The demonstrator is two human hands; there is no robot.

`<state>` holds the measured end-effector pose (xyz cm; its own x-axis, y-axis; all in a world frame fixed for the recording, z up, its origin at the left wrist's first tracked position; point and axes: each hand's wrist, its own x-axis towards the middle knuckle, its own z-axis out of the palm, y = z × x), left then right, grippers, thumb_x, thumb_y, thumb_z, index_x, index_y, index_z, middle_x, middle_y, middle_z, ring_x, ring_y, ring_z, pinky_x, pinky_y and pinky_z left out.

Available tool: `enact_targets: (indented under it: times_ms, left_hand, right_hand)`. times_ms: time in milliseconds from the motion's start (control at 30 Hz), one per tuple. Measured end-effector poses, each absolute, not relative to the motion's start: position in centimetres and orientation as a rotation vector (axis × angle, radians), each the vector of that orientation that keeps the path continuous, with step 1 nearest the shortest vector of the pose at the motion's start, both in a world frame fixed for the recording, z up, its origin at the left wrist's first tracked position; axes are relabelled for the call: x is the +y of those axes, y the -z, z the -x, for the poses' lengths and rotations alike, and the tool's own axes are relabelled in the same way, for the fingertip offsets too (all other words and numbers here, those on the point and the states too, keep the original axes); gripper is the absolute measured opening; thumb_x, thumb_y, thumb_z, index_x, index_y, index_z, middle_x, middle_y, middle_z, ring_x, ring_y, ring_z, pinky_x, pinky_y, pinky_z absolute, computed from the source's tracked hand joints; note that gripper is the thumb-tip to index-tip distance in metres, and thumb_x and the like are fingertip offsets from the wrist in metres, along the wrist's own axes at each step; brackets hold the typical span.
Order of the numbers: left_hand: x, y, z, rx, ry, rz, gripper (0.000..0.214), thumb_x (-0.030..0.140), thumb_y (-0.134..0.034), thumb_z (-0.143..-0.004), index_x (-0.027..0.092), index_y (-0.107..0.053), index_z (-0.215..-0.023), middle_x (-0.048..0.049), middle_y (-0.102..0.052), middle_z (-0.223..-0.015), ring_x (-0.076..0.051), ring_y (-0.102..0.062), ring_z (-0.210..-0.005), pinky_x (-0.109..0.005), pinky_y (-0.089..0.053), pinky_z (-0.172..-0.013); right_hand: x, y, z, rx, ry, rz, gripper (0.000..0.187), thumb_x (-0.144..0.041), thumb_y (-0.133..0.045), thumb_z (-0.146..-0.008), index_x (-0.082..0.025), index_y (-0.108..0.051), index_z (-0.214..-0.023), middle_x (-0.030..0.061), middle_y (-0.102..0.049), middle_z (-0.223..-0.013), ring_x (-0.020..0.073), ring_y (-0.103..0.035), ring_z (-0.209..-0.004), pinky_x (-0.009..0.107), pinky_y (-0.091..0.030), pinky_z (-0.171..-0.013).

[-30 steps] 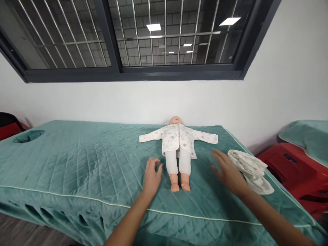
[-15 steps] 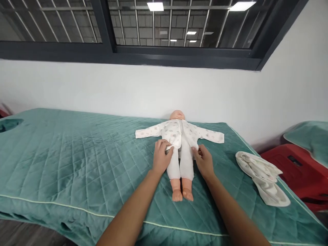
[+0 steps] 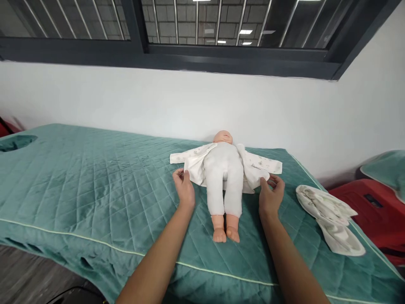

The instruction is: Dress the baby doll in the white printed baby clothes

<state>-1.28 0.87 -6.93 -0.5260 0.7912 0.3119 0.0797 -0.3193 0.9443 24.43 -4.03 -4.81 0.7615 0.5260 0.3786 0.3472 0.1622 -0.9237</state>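
Observation:
A baby doll (image 3: 224, 177) lies on its back on the green quilted bed (image 3: 95, 181), head toward the wall, in a white one-piece with bare feet. Its printed white jacket (image 3: 196, 162) is spread open to both sides. My left hand (image 3: 183, 190) pinches the left flap's lower edge, fingers closed on the cloth. On the other side my right hand (image 3: 271, 195) grips the edge of the right flap (image 3: 256, 169).
A crumpled pale cloth (image 3: 329, 217) lies on the bed's right part near the edge. Beyond it stand a red piece of furniture (image 3: 370, 211) and another green-covered bed (image 3: 386, 169). A white wall with a barred dark window (image 3: 196, 38) runs behind the bed.
Both hands went from hovering near the doll to its jacket front, took the flaps and pulled them apart. The jacket is now open and the white one-piece shows.

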Motion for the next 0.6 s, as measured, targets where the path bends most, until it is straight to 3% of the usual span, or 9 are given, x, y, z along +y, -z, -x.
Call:
enact_targets:
  times_ms: [100, 233, 367, 533, 600]
  left_hand:
    - [0.2, 6.5, 1.4, 1.577, -1.888, -1.228, 0.032, 0.022, -0.057, -0.085, 0.022, -0.049, -0.116, -0.0105, -0.051, -0.123, -0.023, -0.05, -0.121, -0.041, -0.041, -0.106]
    - [-0.4, 6.1, 1.1, 1.721, -1.682, -1.604, 0.036, 0.018, -0.062, -0.081, 0.02, -0.054, -0.116, -0.0134, -0.048, -0.131, -0.029, -0.043, -0.132, -0.048, -0.032, -0.115]
    - [-0.5, 6.4, 0.7, 1.874, -1.405, -1.819, 0.031, 0.032, -0.069, -0.08, 0.017, -0.059, -0.106, -0.0189, -0.046, -0.138, -0.036, -0.042, -0.135, -0.052, -0.037, -0.112]
    - [-0.6, 6.5, 0.5, 1.981, -1.193, -1.931, 0.013, 0.028, -0.063, -0.085, 0.017, -0.061, -0.092, -0.0191, -0.051, -0.135, -0.036, -0.045, -0.131, -0.052, -0.041, -0.107]
    - [-0.6, 6.4, 0.5, 1.984, -1.177, -1.942, 0.007, 0.025, -0.061, -0.085, 0.018, -0.06, -0.089, -0.017, -0.054, -0.132, -0.035, -0.047, -0.129, -0.051, -0.041, -0.106]
  right_hand:
    - [-4.1, 5.3, -24.9, -0.967, 0.027, 1.59, 0.053, -0.046, -0.063, -0.078, -0.016, -0.058, -0.122, 0.0167, -0.056, -0.129, 0.0288, -0.055, -0.116, 0.044, -0.05, -0.091]
    - [-4.0, 5.7, -24.6, -1.297, 0.014, 1.717, 0.057, -0.048, -0.062, -0.079, -0.011, -0.058, -0.123, 0.0196, -0.062, -0.127, 0.0344, -0.053, -0.122, 0.055, -0.037, -0.108]
    - [-4.5, 5.3, -23.5, -1.48, -0.053, 1.852, 0.067, -0.045, -0.062, -0.08, -0.01, -0.049, -0.136, 0.0224, -0.055, -0.139, 0.0367, -0.051, -0.126, 0.054, -0.039, -0.106]
    - [-5.6, 3.7, -22.6, -1.58, -0.134, 1.901, 0.041, -0.03, -0.048, -0.09, -0.017, -0.056, -0.127, 0.0151, -0.064, -0.125, 0.0319, -0.057, -0.117, 0.045, -0.044, -0.099]
    - [-6.0, 3.2, -22.5, -1.546, -0.197, 1.953, 0.038, -0.023, -0.04, -0.092, -0.018, -0.057, -0.126, 0.0141, -0.065, -0.119, 0.0302, -0.058, -0.114, 0.041, -0.045, -0.094]
